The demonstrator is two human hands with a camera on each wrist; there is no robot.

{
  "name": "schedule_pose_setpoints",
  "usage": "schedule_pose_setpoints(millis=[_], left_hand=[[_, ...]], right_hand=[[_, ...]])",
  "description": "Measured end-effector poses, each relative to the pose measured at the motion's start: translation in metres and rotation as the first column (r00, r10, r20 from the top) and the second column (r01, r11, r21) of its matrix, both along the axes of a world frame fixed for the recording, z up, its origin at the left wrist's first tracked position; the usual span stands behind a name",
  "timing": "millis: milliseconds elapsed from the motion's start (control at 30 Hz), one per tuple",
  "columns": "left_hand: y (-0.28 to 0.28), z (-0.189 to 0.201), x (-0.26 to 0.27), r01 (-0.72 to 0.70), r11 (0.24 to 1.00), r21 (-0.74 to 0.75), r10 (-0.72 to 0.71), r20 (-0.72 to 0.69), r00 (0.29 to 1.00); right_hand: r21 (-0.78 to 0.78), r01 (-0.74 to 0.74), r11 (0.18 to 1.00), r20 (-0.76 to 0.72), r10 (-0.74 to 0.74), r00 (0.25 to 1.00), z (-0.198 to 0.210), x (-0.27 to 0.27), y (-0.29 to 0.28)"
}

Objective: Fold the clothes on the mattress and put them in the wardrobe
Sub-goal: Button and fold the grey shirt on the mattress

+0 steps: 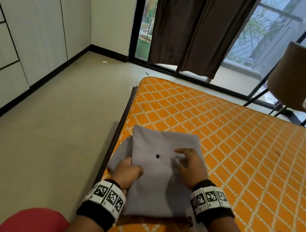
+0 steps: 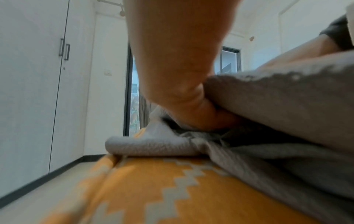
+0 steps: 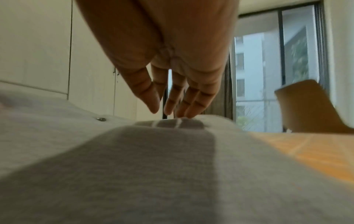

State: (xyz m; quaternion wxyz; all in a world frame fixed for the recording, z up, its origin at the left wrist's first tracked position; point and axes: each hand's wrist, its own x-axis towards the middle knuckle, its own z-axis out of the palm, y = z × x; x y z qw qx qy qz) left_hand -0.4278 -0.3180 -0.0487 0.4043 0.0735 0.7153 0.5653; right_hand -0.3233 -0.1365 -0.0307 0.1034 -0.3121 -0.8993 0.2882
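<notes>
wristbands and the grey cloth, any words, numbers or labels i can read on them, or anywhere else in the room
No readable words, brands or numbers in any view.
Left wristband: black-and-white square code markers only; tiny marks under them are too small to read.
Right wristband: the same, codes only.
Grey garment: plain, one small dark stud, no print.
Tag at its lower right corner: too blurred to read.

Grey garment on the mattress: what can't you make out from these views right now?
- Left hand fingertips: tucked under the grey garment in head and left wrist views.
- Garment type: folded, only a button shows.
- Garment's near right corner: covered by the right hand's wristband, head view.
- Wardrobe inside: doors closed.
- Mattress far right: cut off by the frame edge.
</notes>
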Motion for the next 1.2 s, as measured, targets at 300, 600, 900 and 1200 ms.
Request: schedule_pose_setpoints(millis=[300, 600, 900, 1200], left_hand=[[-0.011, 0.003, -0.002, -0.014, 0.963, -0.27, -0.059, -0.26, 0.964], [0.028, 0.021, 0.03, 0.003, 1.0, -0.023, -0.021, -0.817, 0.576], [0.149, 0.0, 0.058, 0.229, 0.962, -0.146, -0.263, -0.713, 0.65], [0.15, -0.032, 0.066, 0.145, 0.947, -0.287, -0.32, -0.796, 0.515]], right_hand=[[0.037, 0.021, 0.999, 0.139, -0.026, 0.99, 0.023, 0.031, 0.051], [-0.184, -0.012, 0.983, 0.063, 0.024, 0.998, -0.001, 0.027, 0.078], [-0.167, -0.076, 0.983, 0.13, 0.098, 0.987, -0.01, 0.023, 0.088], [-0.299, -0.085, 0.95, 0.153, 0.135, 0.979, -0.012, 0.016, 0.101]])
